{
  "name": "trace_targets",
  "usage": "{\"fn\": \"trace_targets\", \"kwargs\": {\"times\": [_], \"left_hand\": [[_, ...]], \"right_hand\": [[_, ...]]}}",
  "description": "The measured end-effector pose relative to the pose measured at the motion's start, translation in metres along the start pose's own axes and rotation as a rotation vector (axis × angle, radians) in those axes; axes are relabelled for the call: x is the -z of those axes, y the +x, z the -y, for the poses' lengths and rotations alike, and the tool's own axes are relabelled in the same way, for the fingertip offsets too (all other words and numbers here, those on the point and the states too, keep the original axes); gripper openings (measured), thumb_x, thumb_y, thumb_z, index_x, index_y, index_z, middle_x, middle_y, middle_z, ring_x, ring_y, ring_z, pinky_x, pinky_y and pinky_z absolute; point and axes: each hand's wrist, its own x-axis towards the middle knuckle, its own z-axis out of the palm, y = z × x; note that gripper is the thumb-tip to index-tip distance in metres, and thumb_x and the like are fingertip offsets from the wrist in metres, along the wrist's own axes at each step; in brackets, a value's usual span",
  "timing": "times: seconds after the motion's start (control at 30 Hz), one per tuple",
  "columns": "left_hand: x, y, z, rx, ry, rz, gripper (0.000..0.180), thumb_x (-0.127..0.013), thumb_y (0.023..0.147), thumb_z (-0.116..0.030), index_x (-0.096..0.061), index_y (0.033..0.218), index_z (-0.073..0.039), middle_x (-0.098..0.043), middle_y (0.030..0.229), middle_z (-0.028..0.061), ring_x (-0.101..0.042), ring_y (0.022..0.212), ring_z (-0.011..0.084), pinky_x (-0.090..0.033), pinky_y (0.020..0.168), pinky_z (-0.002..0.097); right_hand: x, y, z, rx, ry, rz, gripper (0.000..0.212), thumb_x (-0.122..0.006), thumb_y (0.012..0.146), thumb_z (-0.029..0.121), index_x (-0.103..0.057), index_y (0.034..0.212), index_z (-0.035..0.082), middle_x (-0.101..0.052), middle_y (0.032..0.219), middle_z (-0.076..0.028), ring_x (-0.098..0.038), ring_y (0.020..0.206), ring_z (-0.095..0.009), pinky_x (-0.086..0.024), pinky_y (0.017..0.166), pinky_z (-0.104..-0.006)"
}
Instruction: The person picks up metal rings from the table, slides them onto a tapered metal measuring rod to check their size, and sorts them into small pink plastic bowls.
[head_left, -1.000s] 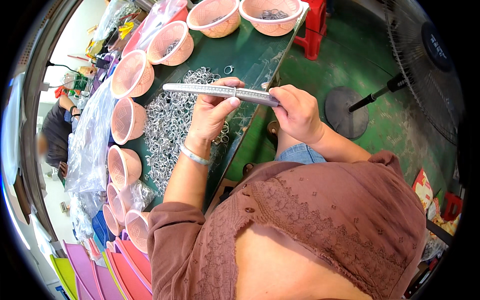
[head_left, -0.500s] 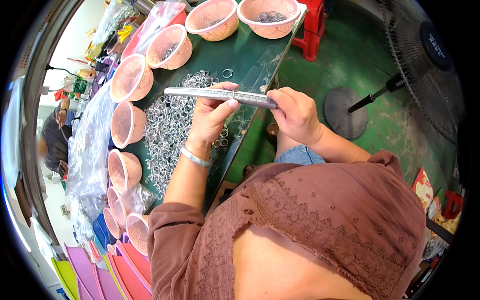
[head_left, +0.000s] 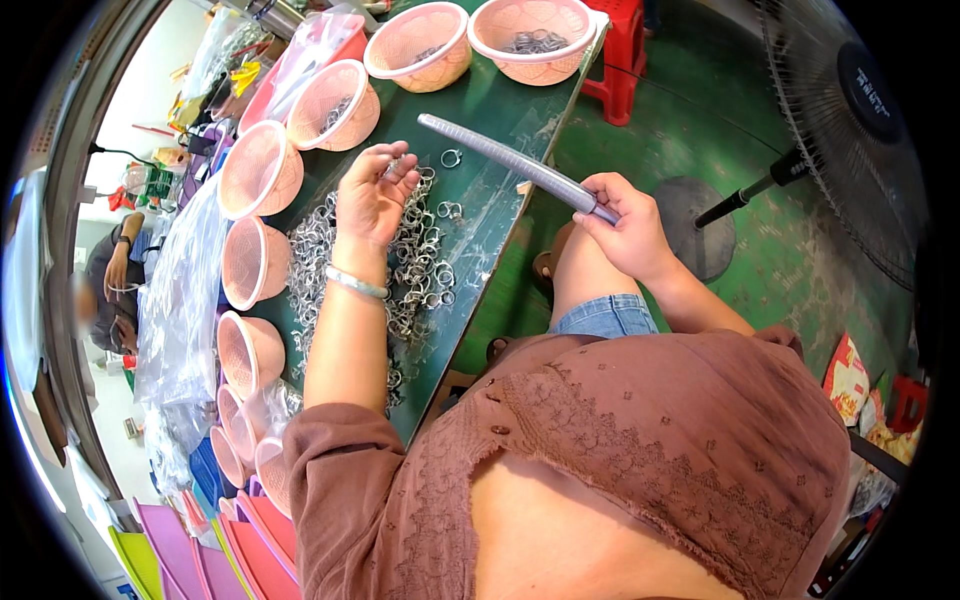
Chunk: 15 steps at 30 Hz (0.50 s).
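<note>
My right hand [head_left: 625, 225] grips the thick end of a grey metal ring mandrel [head_left: 510, 160], whose thin tip points to the upper left. No ring shows on its bare length. My left hand [head_left: 372, 200] is raised over the pile, palm partly up, with curled fingers around a small silvery ring [head_left: 393, 166] near the fingertips, mostly hidden. Below it a heap of silver rings [head_left: 415, 250] spreads over the green tabletop [head_left: 500, 110]. A lone ring [head_left: 452, 158] lies apart from the heap, between the left hand and the mandrel.
Pink baskets, such as one with rings [head_left: 530, 65], curve around the table's far and left sides. A red stool [head_left: 615, 70] and a standing fan [head_left: 850, 120] are to the right. Another person [head_left: 110, 285] sits at the left, beyond clear plastic bags [head_left: 180, 290].
The ring that was around the mandrel has come off it. My left hand has moved left, away from the mandrel, and the mandrel now tilts more steeply in my right hand.
</note>
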Motion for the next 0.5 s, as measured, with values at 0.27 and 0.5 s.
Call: {"fn": "trace_targets", "kwargs": {"times": [0.27,0.5], "left_hand": [[-0.044,0.028,0.018,-0.168,1.872,0.015,0.049,-0.062,0.075,-0.048,-0.061,0.092,-0.002,-0.064,0.091,0.0177,-0.06,0.087,0.0336,-0.046,0.075,0.04],[-0.021,0.045,0.026,-0.315,1.541,0.134,0.03,-0.061,0.079,-0.028,-0.059,0.086,0.001,-0.064,0.086,0.0174,-0.061,0.078,0.0322,-0.048,0.07,0.0371]], "right_hand": [[-0.001,0.002,-0.005,-0.051,0.033,0.002,0.025,-0.063,0.072,-0.005,-0.053,0.095,-0.001,-0.058,0.074,-0.007,-0.053,0.067,-0.009,-0.044,0.061,-0.0228],[-0.001,0.002,-0.006,-0.043,0.001,0.005,0.026,-0.063,0.072,-0.005,-0.052,0.095,-0.001,-0.058,0.073,-0.007,-0.054,0.067,-0.01,-0.044,0.063,-0.0228]]}}
